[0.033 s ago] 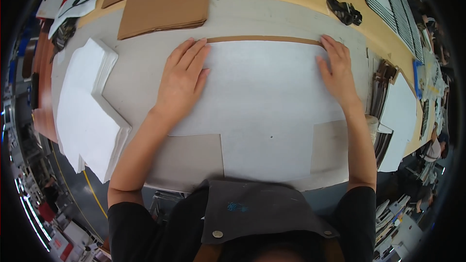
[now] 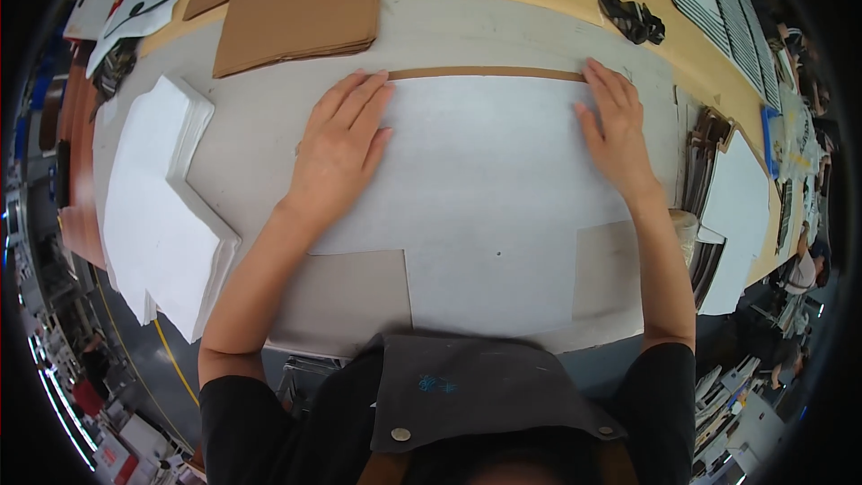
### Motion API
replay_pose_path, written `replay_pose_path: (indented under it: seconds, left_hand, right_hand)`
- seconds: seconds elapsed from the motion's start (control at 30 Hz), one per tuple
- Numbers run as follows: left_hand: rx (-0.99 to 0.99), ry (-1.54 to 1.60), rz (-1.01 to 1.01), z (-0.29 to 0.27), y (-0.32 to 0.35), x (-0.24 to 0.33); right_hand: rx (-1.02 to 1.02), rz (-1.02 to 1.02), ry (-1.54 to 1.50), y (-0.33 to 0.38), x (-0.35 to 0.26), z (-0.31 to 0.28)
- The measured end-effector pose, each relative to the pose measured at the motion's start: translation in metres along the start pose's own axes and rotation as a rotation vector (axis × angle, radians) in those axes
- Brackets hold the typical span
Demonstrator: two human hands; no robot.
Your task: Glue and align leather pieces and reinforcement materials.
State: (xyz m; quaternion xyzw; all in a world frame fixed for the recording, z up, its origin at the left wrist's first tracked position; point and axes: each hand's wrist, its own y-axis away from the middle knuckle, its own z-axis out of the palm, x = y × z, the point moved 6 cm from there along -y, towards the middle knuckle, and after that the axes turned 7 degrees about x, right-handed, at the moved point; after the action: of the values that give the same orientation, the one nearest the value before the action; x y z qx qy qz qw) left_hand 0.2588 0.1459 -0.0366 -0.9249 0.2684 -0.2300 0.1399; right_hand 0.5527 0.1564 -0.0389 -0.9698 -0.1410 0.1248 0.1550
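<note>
A T-shaped white sheet (image 2: 494, 162) lies flat before me, its narrow part toward my body. A thin brown strip (image 2: 489, 73) shows along its far edge, from a piece under it or right behind it; which, I cannot tell. My left hand (image 2: 341, 148) rests flat on the sheet's far left corner, fingertips at the strip's left end. At the far right corner my right hand (image 2: 615, 130) lies with fingers stretched, the tips touching the strip's other end. Both hands are open, holding nothing. They hide the two far corners.
White cut sheets (image 2: 157, 207) are stacked at the left, brown cut pieces (image 2: 296, 13) at the far left. Dark and white pieces (image 2: 732, 202) stand at the right beside a pale roll (image 2: 683, 226). A black object (image 2: 633, 18) sits at the far right.
My left hand has slid slightly right along the sheet's far edge. My right hand has shifted a little left and away from me. The whole view has moved slightly.
</note>
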Motion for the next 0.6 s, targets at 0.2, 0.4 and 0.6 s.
replay_pose_path:
  seconds: [0.2, 0.4, 0.6]
  left_hand:
    - [-0.026, 0.091, 0.092, 0.032, -0.026, 0.029]
    - [-0.043, 0.032, 0.134, 0.039, -0.032, 0.035]
    - [-0.028, 0.045, 0.110, 0.035, -0.032, 0.034]
  right_hand:
    - [-0.097, -0.200, -0.109, -0.005, -0.057, 0.015]
    - [-0.099, -0.174, -0.127, -0.002, -0.060, 0.017]
    - [-0.117, -0.175, -0.131, 0.003, -0.062, 0.014]
